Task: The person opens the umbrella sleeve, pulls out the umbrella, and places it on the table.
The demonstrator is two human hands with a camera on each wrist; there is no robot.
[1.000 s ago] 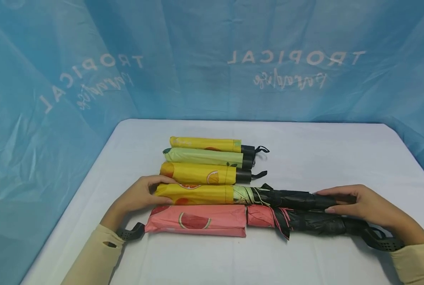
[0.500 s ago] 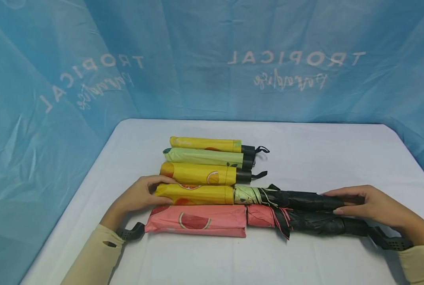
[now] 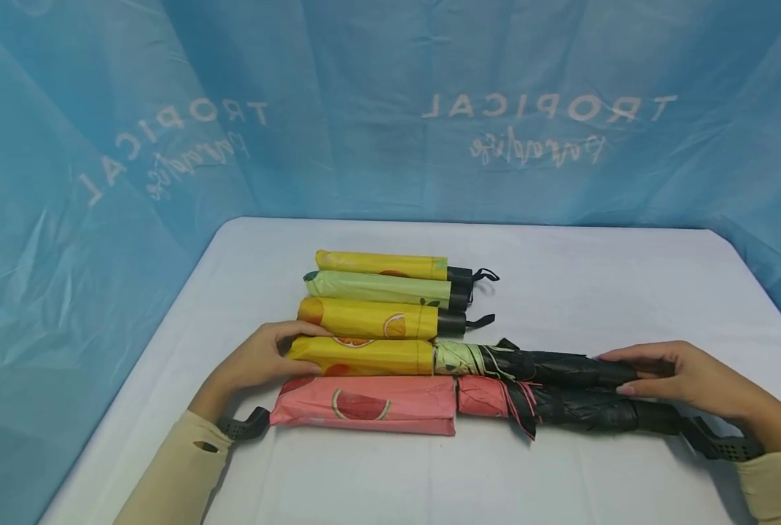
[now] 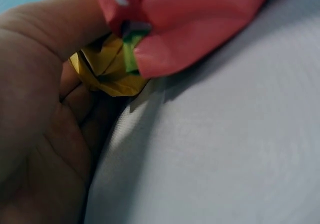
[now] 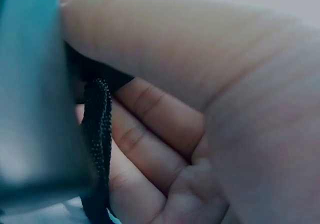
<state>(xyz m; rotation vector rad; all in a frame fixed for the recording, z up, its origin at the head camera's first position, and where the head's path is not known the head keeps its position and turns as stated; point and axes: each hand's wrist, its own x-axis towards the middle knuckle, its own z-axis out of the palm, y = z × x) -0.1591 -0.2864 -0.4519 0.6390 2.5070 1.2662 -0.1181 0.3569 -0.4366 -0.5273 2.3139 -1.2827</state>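
Note:
In the head view, my left hand (image 3: 262, 355) grips the left end of a yellow umbrella sleeve (image 3: 390, 359) with orange prints, thumb on the near side and fingers on the far side. At the sleeve's right end lies a folded green-and-black umbrella (image 3: 541, 366). My right hand (image 3: 679, 375) pinches the black handle end of that umbrella; a black wrist strap (image 5: 97, 134) hangs by its palm in the right wrist view. Just nearer lie a pink watermelon sleeve (image 3: 416, 401) and a folded pink-and-black umbrella (image 3: 580, 408), end to end. The left wrist view shows the yellow sleeve's crumpled tip (image 4: 112, 77).
Behind lie three covered umbrellas with black handles to the right: a yellow one (image 3: 364, 319), a light green one (image 3: 383, 288) and another yellow one (image 3: 390, 265). The white table (image 3: 561, 481) is bordered by a blue printed curtain (image 3: 377, 168).
My right hand has shifted slightly right, drawing the green-and-black umbrella a little with it. My left hand keeps its grip on the yellow sleeve. The head view has shifted slightly.

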